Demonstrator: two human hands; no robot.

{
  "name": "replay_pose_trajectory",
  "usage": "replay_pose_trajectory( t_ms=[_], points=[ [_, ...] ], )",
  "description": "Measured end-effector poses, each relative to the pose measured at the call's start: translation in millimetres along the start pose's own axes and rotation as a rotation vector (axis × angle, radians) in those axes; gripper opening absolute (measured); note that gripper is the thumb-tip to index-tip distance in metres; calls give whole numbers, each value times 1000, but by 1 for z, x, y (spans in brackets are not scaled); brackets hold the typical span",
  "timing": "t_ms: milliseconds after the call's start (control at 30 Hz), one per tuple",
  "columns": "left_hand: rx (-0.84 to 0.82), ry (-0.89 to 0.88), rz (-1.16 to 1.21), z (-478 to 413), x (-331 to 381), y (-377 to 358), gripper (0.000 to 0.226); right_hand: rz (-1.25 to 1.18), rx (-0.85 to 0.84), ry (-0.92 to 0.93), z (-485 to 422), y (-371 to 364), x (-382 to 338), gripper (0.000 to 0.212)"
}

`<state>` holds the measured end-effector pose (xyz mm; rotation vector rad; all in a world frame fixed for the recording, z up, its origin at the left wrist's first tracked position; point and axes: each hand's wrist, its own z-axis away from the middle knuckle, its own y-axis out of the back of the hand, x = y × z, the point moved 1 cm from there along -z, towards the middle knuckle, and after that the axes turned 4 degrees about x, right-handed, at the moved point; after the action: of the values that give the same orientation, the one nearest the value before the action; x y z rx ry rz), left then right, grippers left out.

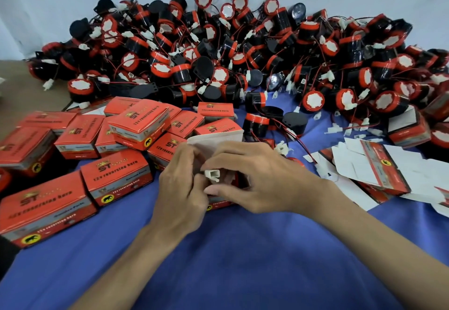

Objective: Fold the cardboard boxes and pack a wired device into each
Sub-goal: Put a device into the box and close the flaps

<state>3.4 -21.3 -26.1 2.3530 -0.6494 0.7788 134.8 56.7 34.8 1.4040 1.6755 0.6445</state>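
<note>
— What are your hands on?
— My left hand (179,188) has its fingers curled round the open box (216,143), over the blue cloth (243,249). The fingers of my right hand (255,178) pinch the white connector (211,173) at the box's mouth.
— And round about?
— Closed boxes (116,176) to my left, flat boxes (379,166) to my right, wired devices (243,54) heaped behind.
</note>
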Motion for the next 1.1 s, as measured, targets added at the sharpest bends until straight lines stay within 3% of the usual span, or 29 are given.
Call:
replay_pose_trajectory(
  t_ms=[200,333,433,633,933,1100],
  points=[
    [11,7,49,2,-2,0,22,26,123,29,-1,-3,2,12],
    [2,-6,124,0,-1,1,31,-29,196,-78,2,-10,4,12],
    [5,-38,116,-1,1,2,33,65,138,-65,5,-23,2,6],
    [16,-12,87,1,-1,1,33,54,45,-20,-3,-16,4,20],
    [41,-17,78,0,0,0,37,90,208,-180,3,-28,-9,12],
    [50,0,21,2,-1,0,41,70,-79,-158,-2,-19,-11,10]
  ],
)
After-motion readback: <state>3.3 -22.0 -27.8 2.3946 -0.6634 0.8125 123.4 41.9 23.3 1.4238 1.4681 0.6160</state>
